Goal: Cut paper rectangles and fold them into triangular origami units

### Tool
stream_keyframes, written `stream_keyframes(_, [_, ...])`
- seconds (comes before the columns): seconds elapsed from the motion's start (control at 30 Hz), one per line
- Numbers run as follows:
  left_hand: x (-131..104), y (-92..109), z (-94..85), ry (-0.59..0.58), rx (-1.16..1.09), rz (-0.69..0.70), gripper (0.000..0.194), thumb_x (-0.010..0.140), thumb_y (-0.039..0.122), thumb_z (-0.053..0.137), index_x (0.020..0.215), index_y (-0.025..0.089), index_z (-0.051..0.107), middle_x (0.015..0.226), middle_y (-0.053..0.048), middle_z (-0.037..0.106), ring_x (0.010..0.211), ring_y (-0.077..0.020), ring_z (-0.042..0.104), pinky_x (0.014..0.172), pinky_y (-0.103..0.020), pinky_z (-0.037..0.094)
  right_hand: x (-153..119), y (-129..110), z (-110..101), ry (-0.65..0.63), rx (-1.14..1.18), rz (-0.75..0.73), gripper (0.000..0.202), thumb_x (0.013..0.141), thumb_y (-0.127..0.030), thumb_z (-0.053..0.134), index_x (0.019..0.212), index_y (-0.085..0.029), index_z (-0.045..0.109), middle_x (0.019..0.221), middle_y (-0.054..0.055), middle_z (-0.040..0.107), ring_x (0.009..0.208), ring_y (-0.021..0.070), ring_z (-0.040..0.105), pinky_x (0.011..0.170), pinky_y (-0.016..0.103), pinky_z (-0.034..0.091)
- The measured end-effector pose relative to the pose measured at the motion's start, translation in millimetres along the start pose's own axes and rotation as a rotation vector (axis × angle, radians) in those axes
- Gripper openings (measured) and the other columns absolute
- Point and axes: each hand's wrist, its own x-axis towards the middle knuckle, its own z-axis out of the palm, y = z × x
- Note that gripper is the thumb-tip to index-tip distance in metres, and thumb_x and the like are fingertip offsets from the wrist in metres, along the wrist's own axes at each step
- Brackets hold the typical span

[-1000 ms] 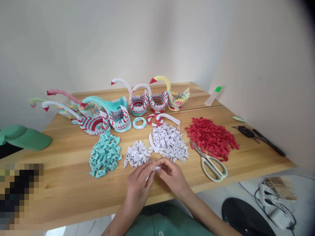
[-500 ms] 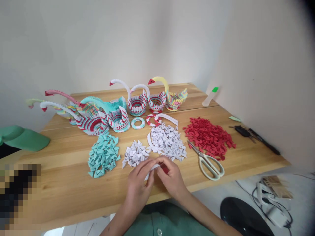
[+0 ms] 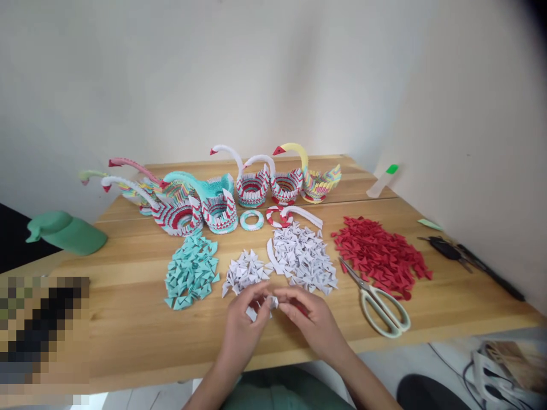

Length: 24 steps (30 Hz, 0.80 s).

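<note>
My left hand (image 3: 245, 322) is closed around white folded paper pieces (image 3: 252, 312), its thumb and index finger at a small white piece (image 3: 274, 302) between the hands. Opposite, my right hand (image 3: 310, 319) has its thumb and fingers drawn together, the tips at that small piece's right edge. A bit of red paper (image 3: 301, 308) shows under the right fingers, mostly hidden. Just beyond the hands lie a small pile of white folded triangles (image 3: 247, 270) and a larger white pile (image 3: 305, 257).
Teal triangles (image 3: 192, 273) lie left, red triangles (image 3: 380, 250) right, beside scissors (image 3: 378, 302). Several paper swans (image 3: 252, 188) stand behind two paper rings (image 3: 252, 220) and a curved white strip (image 3: 303, 216). A green cap-like object (image 3: 70, 233) is far left, keys (image 3: 444, 247) far right.
The hands have drawn slightly apart at the fingertips, and more of the small white piece shows between them. The whole view has shifted, with the table things appearing further right.
</note>
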Motion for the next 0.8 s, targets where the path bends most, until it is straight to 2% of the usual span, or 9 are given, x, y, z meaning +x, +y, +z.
stream_keyframes(0.2, [-3.2,3.2,-0.6,0.003,0.036,0.066,0.022,0.084,0.016,0.058,0.103,0.018,0.068,0.085,-0.004,0.073,0.071,-0.0145,0.065,0.064,-0.024,0.054,-1.1,0.0,3.7,0.035,-0.038,-0.077,0.015,0.09,-0.023,0.059,0.1,-0.025,0.07,0.086,0.002,0.071,0.079,0.0169,0.066,0.073,0.026,0.051])
stream_keyframes(0.3, [-2.6,3.9,-1.4,0.003,0.043,0.072,0.021,0.084,0.015,0.058,0.102,0.018,0.068,0.083,-0.003,0.072,0.068,-0.014,0.064,0.063,-0.023,0.053,-0.4,2.0,-2.0,0.029,-0.184,-0.293,0.016,0.092,-0.02,0.056,0.101,-0.024,0.069,0.086,0.004,0.071,0.078,0.0173,0.065,0.072,0.027,0.051])
stream_keyframes(0.37, [-1.9,4.9,-2.0,-0.003,0.049,0.095,0.022,0.083,0.014,0.057,0.102,0.018,0.068,0.081,-0.003,0.071,0.066,-0.0132,0.063,0.062,-0.023,0.053,1.8,2.7,-7.7,-0.033,-0.317,-0.472,0.02,0.095,-0.019,0.052,0.103,-0.024,0.069,0.089,0.006,0.071,0.079,0.0181,0.064,0.072,0.03,0.05])
stream_keyframes(0.43, [-1.5,6.2,-2.4,-0.022,0.052,0.121,0.023,0.083,0.012,0.056,0.102,0.018,0.068,0.079,-0.002,0.07,0.064,-0.0125,0.061,0.062,-0.023,0.052,5.2,1.9,-13.6,-0.1,-0.437,-0.575,0.023,0.097,-0.019,0.047,0.104,-0.024,0.069,0.091,0.007,0.072,0.077,0.0184,0.062,0.069,0.031,0.049])
stream_keyframes(0.57, [-2.1,8.5,-3.0,-0.067,0.048,0.142,0.024,0.083,0.012,0.057,0.104,0.018,0.068,0.08,-0.003,0.071,0.063,-0.0126,0.061,0.062,-0.023,0.052,12.9,-4.6,-22.1,-0.174,-0.51,-0.608,0.027,0.1,-0.022,0.043,0.094,-0.022,0.069,0.085,0.006,0.071,0.073,0.0176,0.061,0.065,0.03,0.048])
stream_keyframes(0.67, [-3.1,9.4,-3.1,-0.088,0.056,0.147,0.024,0.083,0.013,0.058,0.104,0.017,0.068,0.081,-0.003,0.072,0.063,-0.0132,0.062,0.063,-0.025,0.052,16.9,-9.5,-24.6,-0.217,-0.454,-0.593,0.028,0.1,-0.024,0.044,0.089,-0.022,0.069,0.081,0.005,0.071,0.072,0.0174,0.061,0.065,0.03,0.047])
stream_keyframes(0.8, [-3.9,9.9,-2.8,-0.12,0.079,0.15,0.024,0.083,0.012,0.056,0.104,0.017,0.068,0.083,-0.004,0.073,0.065,-0.0146,0.063,0.065,-0.026,0.052,18.9,-9.1,-24.7,-0.247,-0.369,-0.549,0.022,0.098,-0.025,0.048,0.09,-0.025,0.069,0.082,0.003,0.071,0.076,0.0175,0.063,0.071,0.03,0.048])
